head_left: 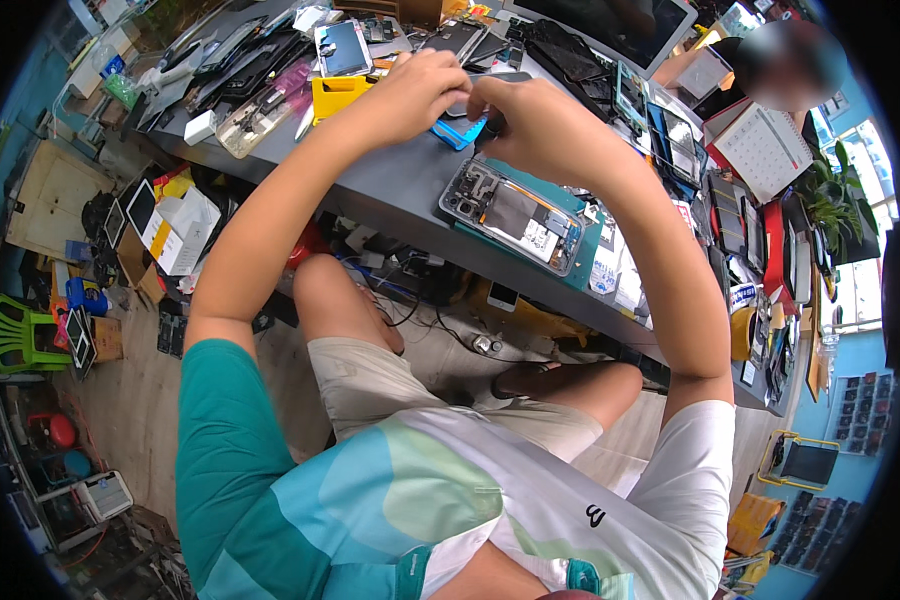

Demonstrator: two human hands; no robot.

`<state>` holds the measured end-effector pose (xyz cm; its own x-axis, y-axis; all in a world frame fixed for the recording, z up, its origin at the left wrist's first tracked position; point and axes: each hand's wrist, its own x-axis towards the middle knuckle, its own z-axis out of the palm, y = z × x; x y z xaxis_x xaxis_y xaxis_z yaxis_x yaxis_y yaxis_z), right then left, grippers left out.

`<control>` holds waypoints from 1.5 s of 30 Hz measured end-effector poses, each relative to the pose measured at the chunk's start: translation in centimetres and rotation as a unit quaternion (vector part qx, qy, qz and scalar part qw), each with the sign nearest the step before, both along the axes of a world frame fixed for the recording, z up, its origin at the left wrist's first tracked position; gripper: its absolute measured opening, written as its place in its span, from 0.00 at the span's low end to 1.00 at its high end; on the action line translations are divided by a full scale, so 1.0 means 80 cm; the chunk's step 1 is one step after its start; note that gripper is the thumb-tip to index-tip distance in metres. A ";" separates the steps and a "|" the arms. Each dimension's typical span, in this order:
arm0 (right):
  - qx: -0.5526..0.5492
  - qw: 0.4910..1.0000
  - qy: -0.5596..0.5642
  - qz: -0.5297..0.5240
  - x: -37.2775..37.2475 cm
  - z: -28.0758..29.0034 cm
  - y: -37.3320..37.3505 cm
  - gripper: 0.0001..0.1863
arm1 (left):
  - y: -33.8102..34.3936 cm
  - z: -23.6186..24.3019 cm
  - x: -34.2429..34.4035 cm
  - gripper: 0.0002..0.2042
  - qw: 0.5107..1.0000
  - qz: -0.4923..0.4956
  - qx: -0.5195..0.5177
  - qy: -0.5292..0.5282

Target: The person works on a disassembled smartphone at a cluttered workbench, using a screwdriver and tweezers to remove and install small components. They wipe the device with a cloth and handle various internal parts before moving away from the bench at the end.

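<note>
My left hand [425, 95] and my right hand [538, 125] meet above the grey desk, fingertips close together. Both have curled fingers, and what they pinch, if anything, is too small or hidden to make out. A bright blue piece [458, 133] shows just below the fingertips, partly covered; whether a hand touches it, I cannot tell. Nearer to me, under my right hand, lies an opened smartphone [515, 218] with its battery and inner parts bare. It rests on a teal mat [596, 232].
A yellow holder [340, 97] stands left of my left hand. Phone parts and panels crowd the desk's [395, 185] far side, before a monitor [620, 25]. Another person [715, 85] is at the far right, by a desk calendar [765, 150]. Cables [420, 310] hang below.
</note>
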<state>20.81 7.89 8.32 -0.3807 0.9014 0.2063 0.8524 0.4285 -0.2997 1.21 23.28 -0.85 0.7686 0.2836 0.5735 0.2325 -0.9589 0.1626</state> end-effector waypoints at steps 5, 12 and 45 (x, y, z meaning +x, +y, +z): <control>-0.063 0.994 -0.029 -0.081 -0.001 0.005 -0.004 0.18 | -0.040 0.010 -0.030 0.06 0.981 -0.078 -0.174 0.030; 0.008 1.000 0.018 0.000 -0.002 0.001 -0.009 0.15 | -0.066 0.002 -0.028 0.10 0.971 -0.072 -0.224 0.035; -0.027 0.988 0.147 0.028 -0.014 -0.022 -0.072 0.14 | -0.082 -0.006 -0.017 0.06 0.991 -0.065 -0.100 0.061</control>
<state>19.65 2.11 6.57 -0.3617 0.8929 0.2681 0.6998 0.4500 -0.5547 -0.14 16.70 -1.31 0.8658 0.2765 0.4170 0.1386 -0.9334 0.3311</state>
